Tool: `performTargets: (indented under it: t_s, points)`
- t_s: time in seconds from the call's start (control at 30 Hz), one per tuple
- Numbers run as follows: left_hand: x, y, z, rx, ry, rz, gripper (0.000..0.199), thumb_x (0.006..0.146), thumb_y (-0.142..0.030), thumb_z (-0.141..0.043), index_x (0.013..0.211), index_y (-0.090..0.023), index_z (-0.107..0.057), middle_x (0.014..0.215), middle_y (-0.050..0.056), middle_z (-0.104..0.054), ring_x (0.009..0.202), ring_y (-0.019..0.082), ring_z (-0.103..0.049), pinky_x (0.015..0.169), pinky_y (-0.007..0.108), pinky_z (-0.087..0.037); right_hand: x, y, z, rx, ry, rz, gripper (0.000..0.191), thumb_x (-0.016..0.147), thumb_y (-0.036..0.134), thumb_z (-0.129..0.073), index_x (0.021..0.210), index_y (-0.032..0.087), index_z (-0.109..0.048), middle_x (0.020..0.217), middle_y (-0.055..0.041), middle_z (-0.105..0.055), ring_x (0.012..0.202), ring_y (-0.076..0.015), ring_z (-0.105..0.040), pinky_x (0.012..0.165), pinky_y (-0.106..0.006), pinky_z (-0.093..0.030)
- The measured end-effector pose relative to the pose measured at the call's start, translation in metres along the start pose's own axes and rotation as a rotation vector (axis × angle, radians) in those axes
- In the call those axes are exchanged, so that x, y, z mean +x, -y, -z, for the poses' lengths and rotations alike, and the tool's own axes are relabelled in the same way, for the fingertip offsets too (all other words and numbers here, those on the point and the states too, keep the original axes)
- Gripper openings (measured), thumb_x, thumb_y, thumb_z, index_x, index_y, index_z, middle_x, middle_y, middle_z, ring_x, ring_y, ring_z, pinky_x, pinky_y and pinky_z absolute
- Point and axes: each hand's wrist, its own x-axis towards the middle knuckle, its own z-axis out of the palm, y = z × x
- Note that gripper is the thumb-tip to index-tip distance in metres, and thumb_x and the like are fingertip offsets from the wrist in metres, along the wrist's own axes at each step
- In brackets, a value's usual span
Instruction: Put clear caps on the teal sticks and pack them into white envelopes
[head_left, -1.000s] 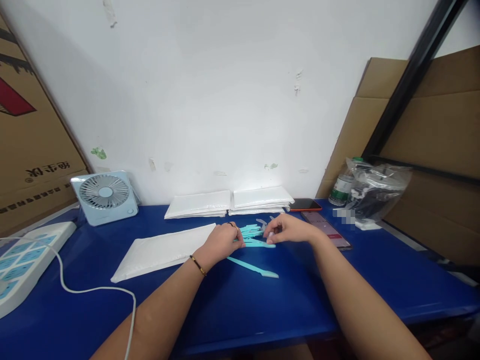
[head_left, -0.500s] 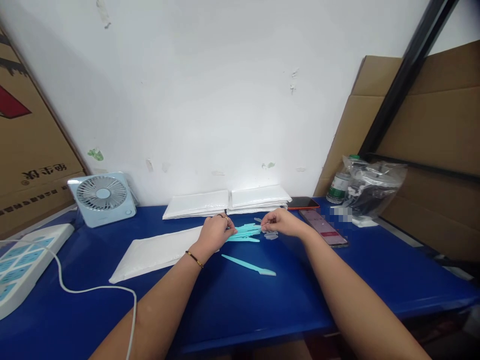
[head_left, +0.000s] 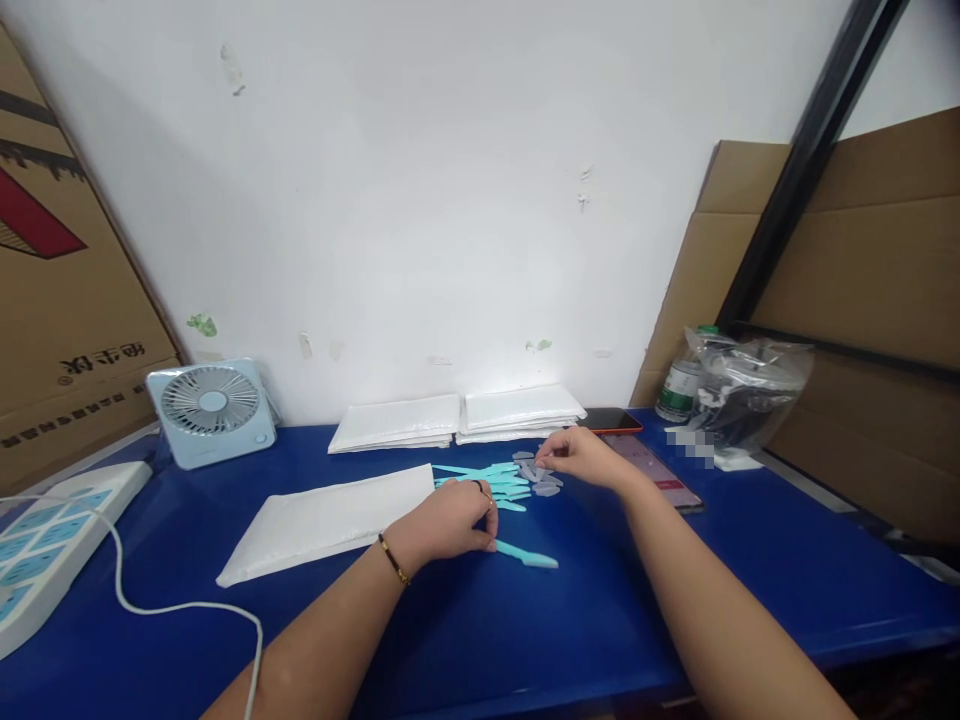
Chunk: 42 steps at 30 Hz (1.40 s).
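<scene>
My left hand [head_left: 457, 520] pinches the handle end of a turquoise eyebrow razor [head_left: 534, 557], which lies low over the table in front of the others. Behind that hand, several more turquoise eyebrow razors [head_left: 504, 470] are fanned out side by side, their handles partly covered by my fingers. My right hand [head_left: 574, 455] is closed in a pinch at a small heap of clear plastic caps [head_left: 547, 488]. A cap appears to be between its fingertips, though it is mostly hidden. A white padded mailer [head_left: 330, 525] lies left of the razors.
Two stacks of white mailers [head_left: 397, 420] stand against the wall. Phones [head_left: 664, 470] lie on the right, near a bottle [head_left: 679, 390] and a bagged item [head_left: 754, 390]. A small fan [head_left: 214, 410], a power strip [head_left: 71, 540] and its white cable [head_left: 187, 606] are on the left.
My left hand has left the group of razors and moved nearer to take hold of the single razor in front. The right hand has shifted slightly right, over the caps.
</scene>
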Motion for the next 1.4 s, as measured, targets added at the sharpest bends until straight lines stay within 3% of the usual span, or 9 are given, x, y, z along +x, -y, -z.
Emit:
performTargets:
  t_s: [0.2,0.33,0.6,0.77,0.97,1.13,1.4]
  points:
    - [0.004,0.010,0.000,-0.290,-0.197,0.209,0.019,0.085,-0.034,-0.043,0.089,-0.019,-0.054,0.078,0.001,-0.062,0.070,0.014,-0.058,0.062,0.024,-0.041,-0.004,0.020,-0.002,0.317,0.088,0.069,0.037,0.076,0.044,-0.061,0.095,0.014,-0.069,0.073,-0.0057,-0.067,0.065,-0.0146,-0.059,0.060,-0.025,-0.047]
    - [0.005,0.017,0.001,-0.527,-0.153,0.210,0.020,0.083,-0.038,-0.045,0.089,-0.018,-0.048,0.080,0.001,-0.063,0.069,0.012,-0.059,0.060,0.023,-0.042,-0.005,0.022,-0.007,0.401,0.075,0.113,0.039,0.071,0.039,-0.068,0.102,0.016,-0.068,0.077,-0.0054,-0.067,0.066,-0.0143,-0.060,0.058,-0.024,-0.047]
    - [0.006,0.025,0.004,-0.688,-0.138,0.217,0.033,0.081,-0.048,-0.047,0.087,-0.016,-0.051,0.074,0.001,-0.062,0.059,0.009,-0.049,0.057,0.021,-0.039,-0.004,0.027,-0.009,0.347,0.028,0.126,0.034,0.068,0.038,-0.070,0.093,0.015,-0.071,0.076,-0.0069,-0.068,0.062,-0.0140,-0.059,0.054,-0.024,-0.045]
    - [0.007,0.025,0.007,-0.553,-0.187,0.295,0.045,0.085,-0.052,-0.038,0.072,-0.014,-0.059,0.073,0.002,-0.062,0.058,0.009,-0.047,0.056,0.022,-0.037,-0.006,0.025,-0.001,0.347,-0.050,0.083,0.035,0.067,0.043,-0.070,0.087,0.014,-0.072,0.070,-0.0068,-0.068,0.065,-0.0175,-0.062,0.058,-0.028,-0.048]
    - [0.010,0.035,0.003,-0.336,-0.464,0.334,0.032,0.081,-0.043,-0.050,0.098,-0.022,-0.068,0.087,0.001,-0.065,0.078,0.015,-0.057,0.068,0.024,-0.042,-0.006,0.018,0.009,0.450,-0.271,0.035,0.030,0.069,0.042,-0.069,0.081,0.015,-0.067,0.064,-0.0027,-0.063,0.058,-0.0133,-0.057,0.059,-0.027,-0.047]
    - [0.010,0.033,0.005,-0.080,-0.614,0.260,0.032,0.086,-0.042,-0.046,0.106,-0.028,-0.067,0.083,0.003,-0.058,0.078,0.015,-0.055,0.072,0.027,-0.042,0.001,0.021,-0.009,0.702,-0.224,-0.058,0.029,0.068,0.040,-0.070,0.080,0.015,-0.063,0.062,-0.0008,-0.062,0.048,-0.0106,-0.055,0.050,-0.024,-0.045]
    - [0.012,0.034,0.004,-0.035,-0.691,0.266,0.029,0.087,-0.038,-0.047,0.103,-0.027,-0.068,0.079,0.003,-0.054,0.080,0.015,-0.054,0.071,0.027,-0.041,0.006,0.035,-0.028,0.951,-0.231,-0.113,0.021,0.066,0.030,-0.071,0.067,0.017,-0.055,0.057,-0.0005,-0.064,0.042,-0.0096,-0.055,0.046,-0.021,-0.042]
